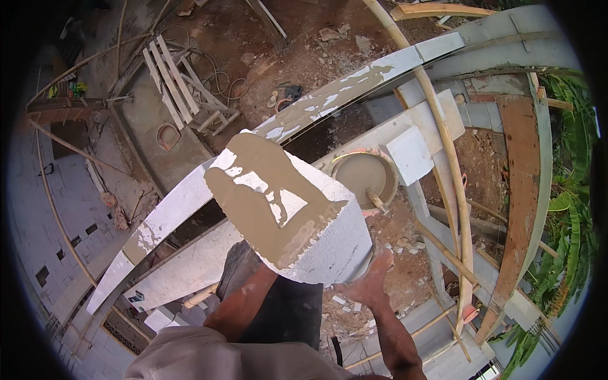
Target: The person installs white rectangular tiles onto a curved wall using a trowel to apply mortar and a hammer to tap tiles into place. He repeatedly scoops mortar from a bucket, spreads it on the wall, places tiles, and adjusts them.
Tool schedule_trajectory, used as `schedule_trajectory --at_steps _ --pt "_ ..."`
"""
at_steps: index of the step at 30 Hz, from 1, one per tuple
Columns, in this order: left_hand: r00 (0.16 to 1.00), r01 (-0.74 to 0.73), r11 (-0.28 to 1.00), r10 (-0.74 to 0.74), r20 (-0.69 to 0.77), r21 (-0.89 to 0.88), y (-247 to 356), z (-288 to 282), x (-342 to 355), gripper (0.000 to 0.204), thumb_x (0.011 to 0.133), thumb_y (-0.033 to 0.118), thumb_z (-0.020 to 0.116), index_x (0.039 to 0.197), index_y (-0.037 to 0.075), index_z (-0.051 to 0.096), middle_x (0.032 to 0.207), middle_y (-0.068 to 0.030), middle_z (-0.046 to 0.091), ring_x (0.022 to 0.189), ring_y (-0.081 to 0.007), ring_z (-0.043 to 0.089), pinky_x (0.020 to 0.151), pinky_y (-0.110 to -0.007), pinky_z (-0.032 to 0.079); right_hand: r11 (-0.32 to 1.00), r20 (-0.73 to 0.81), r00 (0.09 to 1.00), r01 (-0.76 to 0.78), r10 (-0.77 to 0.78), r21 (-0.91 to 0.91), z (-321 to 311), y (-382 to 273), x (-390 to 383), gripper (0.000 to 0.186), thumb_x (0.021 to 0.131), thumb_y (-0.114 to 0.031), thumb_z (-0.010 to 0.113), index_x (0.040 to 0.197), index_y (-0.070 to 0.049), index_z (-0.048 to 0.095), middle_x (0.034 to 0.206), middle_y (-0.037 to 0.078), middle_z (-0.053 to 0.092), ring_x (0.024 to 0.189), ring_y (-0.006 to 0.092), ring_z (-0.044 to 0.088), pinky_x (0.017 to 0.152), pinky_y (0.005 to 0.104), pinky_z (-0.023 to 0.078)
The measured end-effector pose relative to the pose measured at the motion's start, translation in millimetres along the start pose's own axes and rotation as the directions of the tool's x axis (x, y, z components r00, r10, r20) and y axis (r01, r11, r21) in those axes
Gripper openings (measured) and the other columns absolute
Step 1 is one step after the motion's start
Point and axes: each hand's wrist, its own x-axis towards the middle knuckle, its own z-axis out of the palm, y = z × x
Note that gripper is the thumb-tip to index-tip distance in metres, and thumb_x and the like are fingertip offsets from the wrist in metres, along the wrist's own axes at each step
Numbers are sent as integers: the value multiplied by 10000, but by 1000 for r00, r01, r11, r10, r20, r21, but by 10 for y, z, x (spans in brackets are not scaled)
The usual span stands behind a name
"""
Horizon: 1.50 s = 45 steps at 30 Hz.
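Observation:
A white lightweight concrete block (335, 244) is held up over the wall, its upper face spread with wet grey-brown mortar (256, 196) that leaves a few white patches bare. My right hand (370, 278) is closed around the block's near right end. My left forearm (247, 304) reaches under the block's near side, and the block hides that hand and its fingers. Beneath and beyond the block runs a wall top (354, 83) of white blocks, with patchy mortar along it. A round bucket of mortar (361, 174) stands right of the block, a wooden handle (377, 201) sticking out.
Another white block (409, 155) lies on planks beside the bucket. Bamboo poles (437, 114) cross the scaffold at right, near a long wooden board (514, 190). Far below left are a slatted wooden frame (171, 79) and a second bucket (168, 136). Rubble covers the ground.

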Motion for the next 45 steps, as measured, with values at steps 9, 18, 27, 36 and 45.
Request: schedule_trajectory --at_steps 9,18,27,36,45 --pt "993 101 995 -102 -56 -19 -577 484 -213 368 1031 417 413 1103 100 583 958 -29 659 846 -182 649 772 -358 522 942 153 961 261 -232 -213 -941 -197 517 1306 520 -415 907 1415 139 134 1257 296 371 1175 460 395 1033 556 312" --pt "984 94 985 -114 -139 -144 -570 1223 326 410 1032 397 404 1172 50 571 1075 -100 654 992 -252 659 915 -427 526 910 260 938 301 -229 -284 -1368 -566 1383 1254 530 -285 869 1468 114 138 1352 294 348 1295 446 349 1116 505 306" --pt "379 -202 -362 828 414 910 463 1043 644 556 807 237 728 1295 21 570 1227 -191 576 1260 -380 477 1099 -558 289 523 305 809 565 -502 -638 -1565 -1179 2578 1145 538 -245 848 1447 114 251 1311 279 425 1227 434 446 1034 501 378" --pt "497 -166 -480 714 493 862 333 412 766 282 778 49 637 1054 58 694 928 -101 577 997 -273 554 1059 -550 296 135 537 567 755 -624 -641 -1002 -1348 3495 1096 560 -242 826 1475 36 291 1325 236 445 1220 407 465 1007 499 390" --pt "326 -235 -469 787 524 851 163 409 667 303 744 18 650 1040 70 685 939 -69 554 960 -246 529 950 -475 343 87 657 512 820 -553 -566 58 -1204 3890 1179 518 -219 849 1505 23 253 1333 255 459 1237 414 464 1062 486 377"
